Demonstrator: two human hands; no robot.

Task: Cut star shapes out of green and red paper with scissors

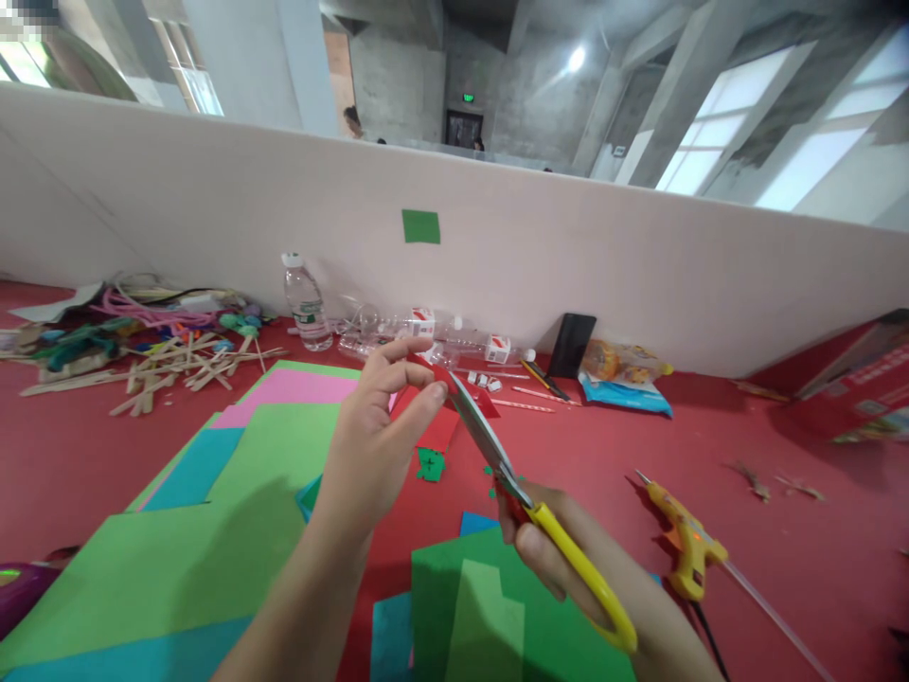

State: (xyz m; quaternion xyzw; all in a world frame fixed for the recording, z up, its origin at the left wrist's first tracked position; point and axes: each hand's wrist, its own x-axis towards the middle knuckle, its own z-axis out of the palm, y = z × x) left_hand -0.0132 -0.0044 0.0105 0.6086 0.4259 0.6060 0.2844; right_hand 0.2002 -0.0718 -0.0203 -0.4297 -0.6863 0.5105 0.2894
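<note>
Yellow-handled scissors (579, 568) are gripped in my right hand (550, 535), their blades pointing up and to the left. The blade tips reach the fingertips of my left hand (376, 426), which pinches a piece of red paper (438, 428). Part of that paper is hidden behind my left fingers. Just below it on the red table (568, 455) lies a small green cut-out (430, 465) with a dark cross mark. Tiny green scraps lie near the scissors' pivot. Green sheets (497, 606) are under my right hand.
Large coloured sheets (284, 455) cover the left side. Wooden sticks (213, 365), a standing bottle (307, 308), lying bottles, a black phone (572, 346) and a snack packet (625, 393) line the white partition (532, 256). A yellow glue gun (686, 540) lies at right.
</note>
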